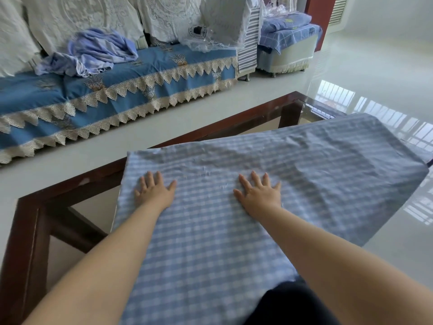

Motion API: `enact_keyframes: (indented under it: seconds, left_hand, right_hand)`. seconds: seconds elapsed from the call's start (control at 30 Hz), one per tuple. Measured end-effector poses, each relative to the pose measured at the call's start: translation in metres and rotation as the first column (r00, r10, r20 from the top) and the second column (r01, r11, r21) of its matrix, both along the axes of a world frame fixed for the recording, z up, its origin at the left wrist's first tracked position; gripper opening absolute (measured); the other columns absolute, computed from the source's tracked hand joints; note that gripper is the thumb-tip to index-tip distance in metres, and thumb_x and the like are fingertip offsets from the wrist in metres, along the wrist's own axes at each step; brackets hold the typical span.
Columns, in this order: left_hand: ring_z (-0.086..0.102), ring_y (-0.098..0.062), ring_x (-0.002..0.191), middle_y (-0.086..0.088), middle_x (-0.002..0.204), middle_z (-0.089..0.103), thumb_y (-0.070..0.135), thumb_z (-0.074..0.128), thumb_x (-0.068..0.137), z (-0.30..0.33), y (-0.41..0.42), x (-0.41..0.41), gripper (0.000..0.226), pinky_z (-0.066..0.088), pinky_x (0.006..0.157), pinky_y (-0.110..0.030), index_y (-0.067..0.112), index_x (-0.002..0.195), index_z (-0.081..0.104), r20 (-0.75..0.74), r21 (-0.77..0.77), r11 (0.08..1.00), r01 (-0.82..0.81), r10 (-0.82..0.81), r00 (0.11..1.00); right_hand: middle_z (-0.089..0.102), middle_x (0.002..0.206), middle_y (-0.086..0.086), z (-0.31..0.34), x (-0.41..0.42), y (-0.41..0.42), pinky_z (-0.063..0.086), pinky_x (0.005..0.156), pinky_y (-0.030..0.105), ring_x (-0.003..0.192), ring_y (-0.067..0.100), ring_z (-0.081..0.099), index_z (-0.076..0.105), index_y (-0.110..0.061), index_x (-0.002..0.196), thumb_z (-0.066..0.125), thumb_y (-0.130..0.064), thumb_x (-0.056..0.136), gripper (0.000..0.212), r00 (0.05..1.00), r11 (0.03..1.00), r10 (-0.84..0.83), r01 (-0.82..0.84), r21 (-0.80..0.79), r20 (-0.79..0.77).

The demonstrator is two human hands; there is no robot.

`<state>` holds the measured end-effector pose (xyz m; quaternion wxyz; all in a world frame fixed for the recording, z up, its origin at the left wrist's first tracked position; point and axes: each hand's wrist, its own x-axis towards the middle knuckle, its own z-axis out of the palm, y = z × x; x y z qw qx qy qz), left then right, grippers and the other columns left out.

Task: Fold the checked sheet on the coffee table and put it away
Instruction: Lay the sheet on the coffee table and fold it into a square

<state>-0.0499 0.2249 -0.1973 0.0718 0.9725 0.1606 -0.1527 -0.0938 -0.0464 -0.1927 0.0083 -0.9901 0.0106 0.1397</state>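
Note:
The blue-and-white checked sheet [293, 165] lies spread flat over the glass-topped coffee table [30, 216] with its dark wooden frame. It covers most of the top and hangs over the near edge toward me. My left hand [154, 190] rests palm down on the sheet near its left edge, fingers spread. A little to the right, my right hand [260, 194] presses flat on the middle of the sheet, fingers also apart. Neither hand grips the cloth.
A sofa with a blue lace-trimmed cover [117, 90] runs along the far left, with a crumpled pale blue cloth [98, 51] on it. A footstool with folded blue bedding [288, 38] stands at the back. Glossy floor [375, 66] lies to the right.

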Motion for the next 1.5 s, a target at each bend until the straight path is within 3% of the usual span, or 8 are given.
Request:
enact_keyframes:
  seconds: [0.2, 0.4, 0.6, 0.8, 1.1, 1.17, 1.27, 1.5]
  left_hand:
    - [0.005, -0.031, 0.147, -0.003, 0.162, 0.001, 0.037, 0.021, 0.103, 0.013, -0.04, -0.072, 0.053, 0.011, 0.118, -0.049, 0.023, 0.153, 0.01, -0.016, 0.031, 0.974, 0.225, -0.224, 0.974]
    - [0.03, -0.018, 0.14, 0.004, 0.155, 0.03, 0.043, 0.033, 0.096, 0.011, -0.149, -0.189, 0.047, 0.023, 0.111, -0.033, 0.03, 0.14, 0.042, 0.265, -0.036, 0.619, 0.784, -0.751, 0.605]
    - [-0.006, -0.026, 0.148, 0.0, 0.161, -0.012, 0.051, 0.051, 0.091, -0.002, -0.182, -0.253, 0.085, 0.001, 0.115, -0.058, 0.024, 0.153, 0.001, 0.045, 0.162, 0.494, 0.854, -0.868, 0.494]
    - [-0.037, -0.038, 0.134, -0.011, 0.141, -0.046, 0.023, 0.037, 0.099, -0.029, -0.169, -0.3, 0.075, -0.021, 0.1, -0.073, 0.017, 0.15, -0.018, -0.139, 0.491, 0.235, 0.839, -0.93, 0.341]
    - [-0.035, -0.047, 0.132, -0.02, 0.147, -0.041, 0.021, 0.046, 0.094, -0.06, -0.131, -0.309, 0.083, -0.022, 0.093, -0.076, 0.011, 0.151, -0.014, -0.382, 0.655, -0.149, 0.741, -0.911, 0.155]
    - [-0.002, -0.045, 0.143, -0.017, 0.159, -0.004, 0.017, 0.053, 0.087, -0.063, -0.127, -0.304, 0.071, 0.001, 0.102, -0.073, 0.016, 0.15, 0.02, -0.183, 0.678, -0.062, 0.733, -0.979, 0.086]
    - [0.046, -0.031, 0.115, -0.007, 0.133, 0.045, 0.009, 0.039, 0.092, -0.063, -0.128, -0.314, 0.04, 0.041, 0.086, -0.052, 0.02, 0.128, 0.05, 0.15, 0.651, 0.088, 0.754, -0.989, -0.014]
    - [0.061, -0.018, 0.054, 0.005, 0.076, 0.066, 0.013, 0.042, 0.068, -0.016, -0.12, -0.319, 0.051, 0.04, 0.034, -0.021, 0.021, 0.118, 0.05, 0.351, 0.476, 0.286, 0.831, -0.929, 0.119]
  right_hand:
    - [0.0, 0.161, 0.002, 0.005, -0.059, -0.007, 0.005, 0.119, 0.048, 0.148, 0.028, -0.005, 0.015, -0.028, 0.15, 0.026, -0.039, 0.101, 0.051, 0.998, 0.973, -0.062, 0.061, 0.222, -0.006]
    - [0.022, 0.154, 0.01, 0.012, -0.115, -0.054, 0.035, 0.108, 0.04, 0.136, 0.03, 0.033, 0.026, -0.014, 0.147, 0.044, -0.032, 0.096, 0.057, 0.946, 0.845, -0.316, 0.315, 0.432, -0.072]
    - [0.038, 0.144, 0.018, 0.011, -0.163, -0.077, 0.041, 0.103, 0.04, 0.125, 0.036, 0.046, 0.04, -0.006, 0.135, 0.045, -0.016, 0.093, 0.043, 0.428, 0.016, -0.856, 0.583, 0.812, -0.29]
    - [0.041, 0.144, 0.015, -0.041, -0.237, -0.056, 0.039, 0.103, 0.043, 0.132, 0.035, 0.041, 0.028, -0.002, 0.144, 0.029, -0.037, 0.101, 0.055, 0.296, -0.619, -0.367, 0.63, 0.468, -0.882]
    - [0.042, 0.143, 0.025, -0.056, -0.246, -0.056, 0.041, 0.099, 0.052, 0.125, 0.043, 0.047, 0.021, -0.003, 0.147, 0.025, -0.056, 0.097, 0.073, 0.267, -0.656, -0.288, 0.644, 0.393, -0.92]
    - [0.039, 0.144, 0.025, -0.058, -0.246, -0.061, 0.041, 0.1, 0.053, 0.126, 0.043, 0.046, 0.021, -0.002, 0.147, 0.027, -0.053, 0.098, 0.071, 0.256, -0.674, -0.264, 0.641, 0.367, -0.93]
    - [0.039, 0.144, 0.024, -0.061, -0.249, -0.068, 0.041, 0.099, 0.052, 0.128, 0.042, 0.045, 0.024, 0.002, 0.146, 0.03, -0.043, 0.101, 0.064, 0.223, -0.689, -0.257, 0.64, 0.341, -0.94]
    - [0.074, 0.091, 0.007, -0.062, -0.256, -0.083, 0.058, 0.073, 0.035, 0.087, 0.024, 0.068, 0.064, -0.009, 0.106, 0.04, -0.023, 0.098, 0.029, 0.249, -0.663, -0.34, 0.62, 0.419, -0.907]
